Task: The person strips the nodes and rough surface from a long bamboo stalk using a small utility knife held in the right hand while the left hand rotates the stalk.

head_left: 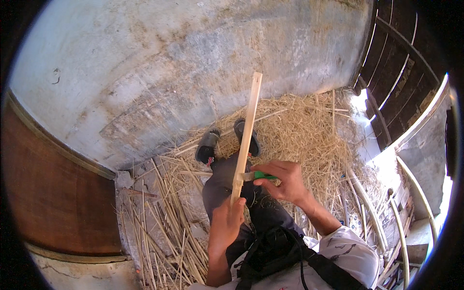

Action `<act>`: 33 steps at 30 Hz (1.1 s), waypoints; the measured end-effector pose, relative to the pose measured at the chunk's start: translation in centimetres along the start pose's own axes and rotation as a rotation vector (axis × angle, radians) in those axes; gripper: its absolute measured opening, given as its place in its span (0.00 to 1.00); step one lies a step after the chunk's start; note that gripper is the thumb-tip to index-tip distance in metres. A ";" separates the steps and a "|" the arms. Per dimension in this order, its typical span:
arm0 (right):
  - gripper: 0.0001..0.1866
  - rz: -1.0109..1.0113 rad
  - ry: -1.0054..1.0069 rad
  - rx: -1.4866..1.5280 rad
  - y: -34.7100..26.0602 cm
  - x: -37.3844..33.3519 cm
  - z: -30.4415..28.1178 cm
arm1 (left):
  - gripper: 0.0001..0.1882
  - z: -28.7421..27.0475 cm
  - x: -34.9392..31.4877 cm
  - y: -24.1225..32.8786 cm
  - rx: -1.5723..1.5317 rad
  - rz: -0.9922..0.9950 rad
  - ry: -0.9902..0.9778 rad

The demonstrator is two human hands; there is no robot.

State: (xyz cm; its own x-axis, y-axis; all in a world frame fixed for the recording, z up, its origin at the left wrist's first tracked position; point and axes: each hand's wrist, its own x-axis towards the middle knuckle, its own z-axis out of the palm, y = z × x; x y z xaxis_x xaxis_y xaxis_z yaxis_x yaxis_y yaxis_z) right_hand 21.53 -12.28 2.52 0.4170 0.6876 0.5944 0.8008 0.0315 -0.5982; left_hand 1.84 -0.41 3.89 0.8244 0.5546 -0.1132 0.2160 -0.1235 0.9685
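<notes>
A pale split bamboo strip (249, 123) slants up and away from my lap toward the wall. My left hand (226, 221) is closed round its near end, thumb along the strip. In my right hand (286, 181) is a knife (263, 176) with a green handle, gripped between thumb and fingers. Its short blade touches the strip just beyond my left hand, lying across it. Part of the handle is hidden by my right fingers. Beneath the strip are my dark trousers (220, 186).
Straw-like shavings (299, 125) cover the floor around my shoes (208, 145). Many thin bamboo sticks (166, 232) lie at left. A stained wall (193, 63) stands ahead, a brown wooden panel (58, 193) at left. Dark planks (401, 63) and long poles (367, 208) are at right.
</notes>
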 end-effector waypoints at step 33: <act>0.16 0.162 0.247 -0.158 8.7 4.4 -1.7 | 0.26 0.5 -6.4 -6.8 0.158 -0.208 -0.035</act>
State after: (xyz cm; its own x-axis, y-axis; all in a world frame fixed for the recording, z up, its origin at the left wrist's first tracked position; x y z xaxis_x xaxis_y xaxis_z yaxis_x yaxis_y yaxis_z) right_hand 31.08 -10.19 0.86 0.6208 0.4771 0.6221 0.7640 -0.1899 -0.6167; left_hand -4.66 -3.53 -2.11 0.7707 0.5532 -0.3162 0.4594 -0.1386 0.8774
